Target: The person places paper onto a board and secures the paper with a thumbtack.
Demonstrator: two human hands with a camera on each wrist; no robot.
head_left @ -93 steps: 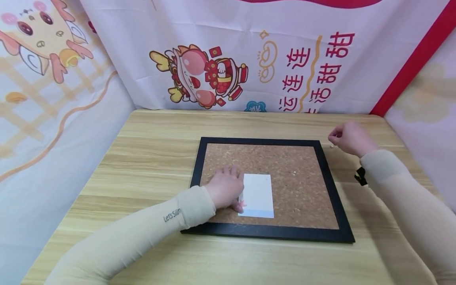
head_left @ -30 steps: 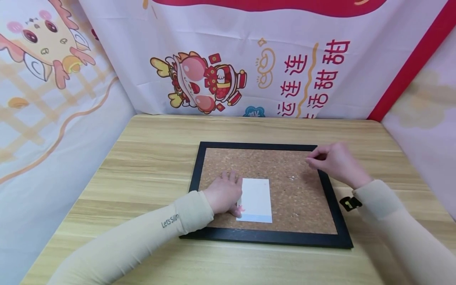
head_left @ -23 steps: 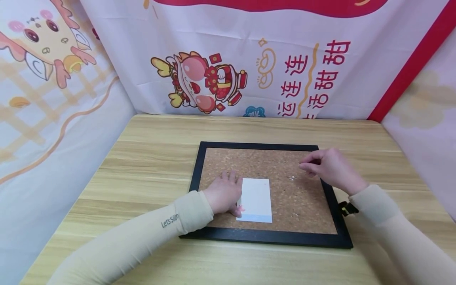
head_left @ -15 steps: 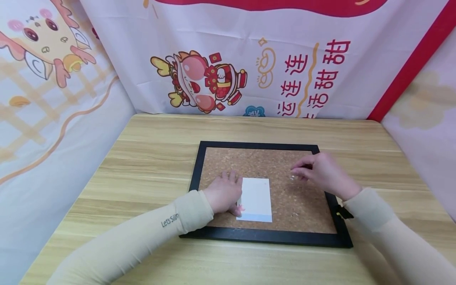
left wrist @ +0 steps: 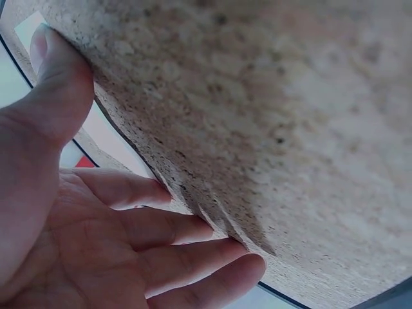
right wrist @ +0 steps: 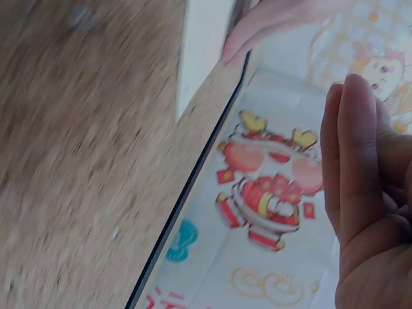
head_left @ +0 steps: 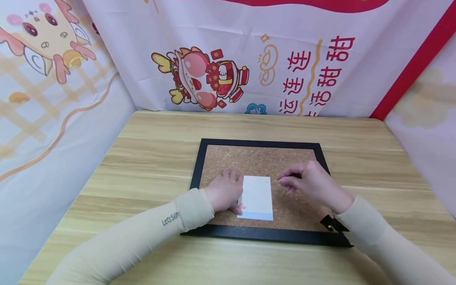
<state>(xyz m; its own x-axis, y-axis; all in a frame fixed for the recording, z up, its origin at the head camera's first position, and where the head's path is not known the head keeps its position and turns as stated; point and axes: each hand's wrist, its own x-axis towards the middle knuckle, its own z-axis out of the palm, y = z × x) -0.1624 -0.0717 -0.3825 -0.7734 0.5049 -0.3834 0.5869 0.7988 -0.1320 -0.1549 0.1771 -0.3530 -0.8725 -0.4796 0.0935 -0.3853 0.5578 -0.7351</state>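
Observation:
A white card (head_left: 257, 196) with a pink print and a pale blue lower strip lies on a cork board (head_left: 231, 156) framed in black. My left hand (head_left: 224, 192) rests spread along the card's left side, thumb on its lower left corner. In the left wrist view, the fingertips (left wrist: 206, 228) touch the cork. Just right of the card, above the cork, hovers my right hand (head_left: 306, 180), thumb and forefinger pinched together. Seen from the right wrist, the pinched fingertips (right wrist: 357, 90) hide the tiny shiny piece between them.
Small clear bits show on the cork, among them a blurred clear bit (right wrist: 78, 16) and a pale speck (right wrist: 116, 233). The wooden table (head_left: 153, 158) runs around the board. A printed cloth (head_left: 213, 23) hangs behind it, with more cloth at both sides.
My right hand has moved from the table beyond the board's upper right corner, left and toward me, to beside the card. The tiny shiny piece under its fingertips earlier no longer shows. The left hand stays.

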